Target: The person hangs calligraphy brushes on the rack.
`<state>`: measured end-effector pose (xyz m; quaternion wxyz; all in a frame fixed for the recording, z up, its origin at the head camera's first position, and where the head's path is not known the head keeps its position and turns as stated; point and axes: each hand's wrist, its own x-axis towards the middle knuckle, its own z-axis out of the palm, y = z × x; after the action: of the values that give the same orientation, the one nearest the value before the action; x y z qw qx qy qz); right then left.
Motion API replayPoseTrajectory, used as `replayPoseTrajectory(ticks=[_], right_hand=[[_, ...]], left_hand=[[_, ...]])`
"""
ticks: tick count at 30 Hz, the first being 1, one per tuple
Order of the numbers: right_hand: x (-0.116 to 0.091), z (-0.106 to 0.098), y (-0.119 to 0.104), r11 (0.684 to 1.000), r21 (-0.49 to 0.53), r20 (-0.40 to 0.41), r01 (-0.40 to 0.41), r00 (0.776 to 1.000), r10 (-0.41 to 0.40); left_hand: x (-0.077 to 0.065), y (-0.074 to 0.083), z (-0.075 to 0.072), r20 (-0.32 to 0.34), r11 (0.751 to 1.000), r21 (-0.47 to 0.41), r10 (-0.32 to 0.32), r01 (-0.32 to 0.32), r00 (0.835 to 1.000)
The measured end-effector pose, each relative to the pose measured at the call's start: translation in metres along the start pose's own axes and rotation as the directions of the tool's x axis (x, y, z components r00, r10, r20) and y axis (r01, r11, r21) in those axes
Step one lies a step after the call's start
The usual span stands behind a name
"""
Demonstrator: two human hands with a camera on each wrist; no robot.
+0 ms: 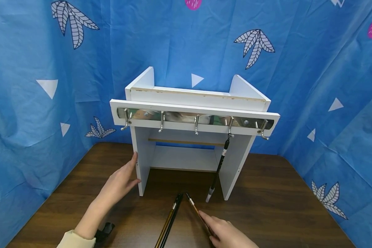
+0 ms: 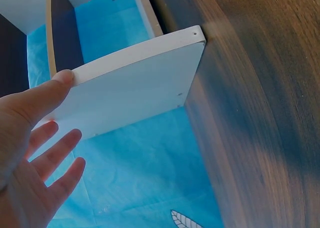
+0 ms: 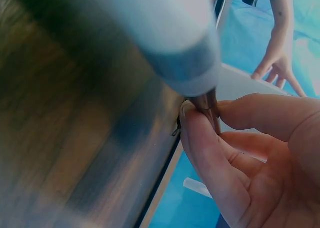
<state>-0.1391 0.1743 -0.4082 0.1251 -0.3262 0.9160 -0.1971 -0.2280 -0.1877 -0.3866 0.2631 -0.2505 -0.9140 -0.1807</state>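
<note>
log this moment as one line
left hand: touches white rack | right hand: pinches brown brush | black brush: hangs from hook | table: more brushes lying

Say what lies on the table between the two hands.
Brushes lie side by side between the left hand and the right hand, in the head view.

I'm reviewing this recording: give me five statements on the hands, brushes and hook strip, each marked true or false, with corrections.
1. Five hooks line the metal strip. True.
2. The black calligraphy brush hangs from the leftmost hook. False: the black calligraphy brush hangs from the second hook from the right.
3. The right hand holds a brown-handled brush. True.
4. The left hand holds a brush too. False: the left hand touches the white shelf's side panel.
5. There are no brushes lying on the wooden table. False: at least two brushes lie on the wooden table.
</note>
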Motion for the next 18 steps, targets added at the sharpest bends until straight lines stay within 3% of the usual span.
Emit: replayPoseTrajectory(ticks=[8,18], right_hand=[[0.0006,-0.0015,-0.004,0.999,0.026,-0.039,0.047,0.998,-0.045],[0.0007,-0.0062,-0.0091,0.998,0.054,-0.04,0.01,0.999,-0.008]], left_hand=[[-0.0003,0.0009,0.0,-0.006,1.0,0.002,0.002,-0.002,1.0],[-0.0007,0.0006,0.0005,-0.009,1.0,-0.003,0.006,-0.006,1.0]])
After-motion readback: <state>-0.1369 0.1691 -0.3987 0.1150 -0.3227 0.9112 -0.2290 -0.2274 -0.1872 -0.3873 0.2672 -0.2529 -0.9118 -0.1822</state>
